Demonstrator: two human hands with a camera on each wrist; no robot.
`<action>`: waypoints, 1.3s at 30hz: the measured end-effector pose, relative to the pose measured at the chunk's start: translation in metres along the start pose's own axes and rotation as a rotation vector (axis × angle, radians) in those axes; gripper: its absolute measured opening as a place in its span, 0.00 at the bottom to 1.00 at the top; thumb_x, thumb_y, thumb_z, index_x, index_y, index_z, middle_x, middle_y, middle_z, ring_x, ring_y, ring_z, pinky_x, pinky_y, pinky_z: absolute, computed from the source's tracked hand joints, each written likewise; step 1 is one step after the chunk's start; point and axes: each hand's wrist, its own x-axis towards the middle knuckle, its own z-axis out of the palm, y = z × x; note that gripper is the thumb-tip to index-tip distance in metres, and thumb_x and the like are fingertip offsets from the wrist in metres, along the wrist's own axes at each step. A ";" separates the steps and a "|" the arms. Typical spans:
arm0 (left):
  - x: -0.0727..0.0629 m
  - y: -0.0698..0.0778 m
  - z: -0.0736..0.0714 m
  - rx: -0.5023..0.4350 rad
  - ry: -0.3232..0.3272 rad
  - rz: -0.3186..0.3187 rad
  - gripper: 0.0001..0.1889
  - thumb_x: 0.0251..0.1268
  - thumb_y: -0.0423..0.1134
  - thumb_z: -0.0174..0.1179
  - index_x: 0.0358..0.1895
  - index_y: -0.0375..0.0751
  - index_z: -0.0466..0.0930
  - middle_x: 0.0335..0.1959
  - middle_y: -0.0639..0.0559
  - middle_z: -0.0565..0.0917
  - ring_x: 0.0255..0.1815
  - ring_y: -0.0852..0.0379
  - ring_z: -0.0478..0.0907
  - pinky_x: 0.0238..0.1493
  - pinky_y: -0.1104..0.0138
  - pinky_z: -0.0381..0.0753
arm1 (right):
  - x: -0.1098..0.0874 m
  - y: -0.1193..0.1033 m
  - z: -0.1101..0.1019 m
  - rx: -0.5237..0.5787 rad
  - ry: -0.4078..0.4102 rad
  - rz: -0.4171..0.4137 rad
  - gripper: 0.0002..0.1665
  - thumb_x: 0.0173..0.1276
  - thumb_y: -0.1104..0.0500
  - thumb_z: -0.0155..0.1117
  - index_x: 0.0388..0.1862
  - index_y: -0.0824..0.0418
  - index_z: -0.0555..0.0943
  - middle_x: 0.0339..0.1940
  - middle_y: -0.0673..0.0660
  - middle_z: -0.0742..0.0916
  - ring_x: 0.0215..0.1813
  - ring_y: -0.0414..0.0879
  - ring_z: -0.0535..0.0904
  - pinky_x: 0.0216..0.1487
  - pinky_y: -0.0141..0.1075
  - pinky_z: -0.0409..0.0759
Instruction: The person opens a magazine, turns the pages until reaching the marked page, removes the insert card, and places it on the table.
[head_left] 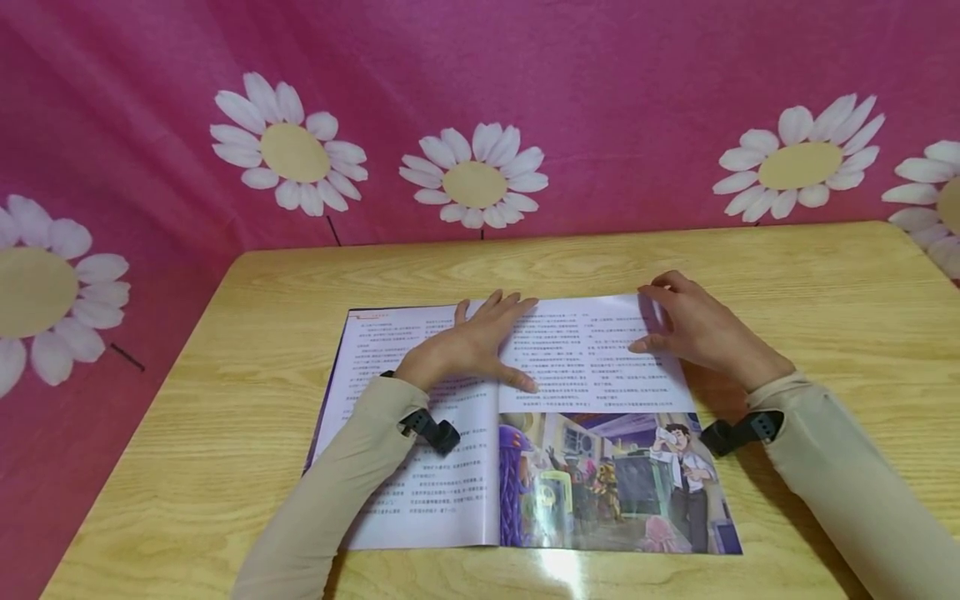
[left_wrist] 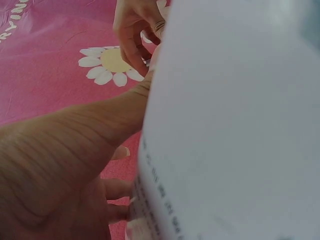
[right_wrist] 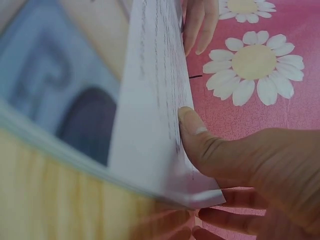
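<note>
An illustrated magazine (head_left: 450, 532) lies open on the wooden table, with printed text on both pages and a colour picture (head_left: 618, 483) on the lower right page. My left hand (head_left: 476, 343) rests across the inner fold near the top, its fingers spread over the paper. At the upper right corner, my right hand (head_left: 697, 325) pinches the right page (right_wrist: 150, 120). Its thumb (right_wrist: 205, 142) lies on the printed side, while the other fingers are at the page's far edge, partly hidden behind the paper. The left wrist view shows the white page close up.
The light wooden table (head_left: 187, 400) extends around the magazine on all sides. Behind it hangs a pink cloth (head_left: 600, 100) printed with white daisies. Each wrist wears a black strap with a small camera (head_left: 442, 433).
</note>
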 end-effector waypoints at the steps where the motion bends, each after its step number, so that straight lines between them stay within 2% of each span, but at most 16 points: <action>1: 0.000 0.000 0.000 0.002 -0.002 0.000 0.62 0.46 0.66 0.70 0.79 0.54 0.39 0.79 0.47 0.38 0.78 0.49 0.28 0.70 0.41 0.26 | 0.000 0.000 0.000 0.003 -0.012 0.007 0.47 0.53 0.52 0.78 0.65 0.75 0.68 0.60 0.71 0.69 0.55 0.64 0.68 0.56 0.57 0.70; 5: -0.001 0.000 0.000 0.008 -0.004 0.000 0.61 0.46 0.66 0.69 0.79 0.54 0.39 0.79 0.48 0.38 0.78 0.49 0.28 0.70 0.41 0.27 | 0.000 0.000 0.001 0.005 -0.018 0.014 0.48 0.53 0.52 0.78 0.65 0.76 0.68 0.60 0.71 0.71 0.57 0.64 0.69 0.60 0.59 0.68; 17: 0.000 0.000 0.001 0.012 0.017 0.004 0.61 0.45 0.66 0.70 0.79 0.53 0.40 0.79 0.48 0.40 0.79 0.49 0.30 0.70 0.41 0.28 | -0.001 0.000 0.000 -0.012 0.002 -0.003 0.46 0.53 0.51 0.78 0.62 0.75 0.70 0.55 0.70 0.75 0.51 0.61 0.72 0.55 0.56 0.72; 22: -0.002 -0.001 0.000 0.000 0.024 0.010 0.62 0.44 0.66 0.70 0.79 0.54 0.40 0.79 0.48 0.41 0.79 0.50 0.32 0.70 0.41 0.28 | 0.000 0.000 0.000 0.010 0.004 -0.005 0.45 0.53 0.52 0.78 0.63 0.75 0.70 0.62 0.71 0.73 0.59 0.65 0.70 0.61 0.59 0.67; 24: -0.002 -0.001 0.000 -0.003 0.023 0.009 0.62 0.44 0.66 0.70 0.79 0.54 0.40 0.79 0.48 0.41 0.79 0.50 0.32 0.70 0.41 0.28 | 0.000 0.000 0.000 0.028 0.011 -0.004 0.44 0.53 0.53 0.79 0.62 0.74 0.71 0.58 0.70 0.76 0.56 0.63 0.72 0.57 0.57 0.70; 27: -0.002 -0.001 0.000 -0.004 0.025 0.011 0.62 0.44 0.66 0.70 0.79 0.54 0.40 0.79 0.48 0.42 0.79 0.50 0.33 0.70 0.41 0.29 | -0.001 -0.002 0.000 0.080 0.027 0.015 0.41 0.52 0.56 0.79 0.60 0.71 0.70 0.49 0.66 0.79 0.45 0.57 0.75 0.46 0.50 0.74; 30: -0.003 -0.001 0.000 0.003 0.033 0.010 0.62 0.44 0.65 0.71 0.79 0.54 0.40 0.79 0.48 0.43 0.79 0.52 0.35 0.71 0.41 0.29 | -0.001 -0.003 -0.001 0.139 0.047 0.026 0.40 0.53 0.58 0.78 0.59 0.69 0.68 0.43 0.64 0.80 0.39 0.54 0.73 0.39 0.45 0.72; 35: -0.003 -0.001 0.000 -0.001 0.045 0.010 0.62 0.43 0.65 0.71 0.79 0.55 0.40 0.79 0.48 0.44 0.79 0.53 0.37 0.71 0.41 0.30 | -0.003 -0.004 -0.004 0.199 0.126 -0.002 0.26 0.62 0.61 0.71 0.54 0.68 0.71 0.39 0.64 0.82 0.37 0.53 0.76 0.35 0.42 0.73; 39: -0.003 -0.001 0.000 -0.010 0.065 0.018 0.63 0.42 0.65 0.72 0.79 0.54 0.41 0.79 0.48 0.47 0.78 0.54 0.39 0.70 0.40 0.31 | -0.005 -0.001 -0.004 0.201 0.214 -0.062 0.13 0.68 0.63 0.64 0.50 0.65 0.76 0.34 0.60 0.84 0.33 0.50 0.77 0.31 0.36 0.72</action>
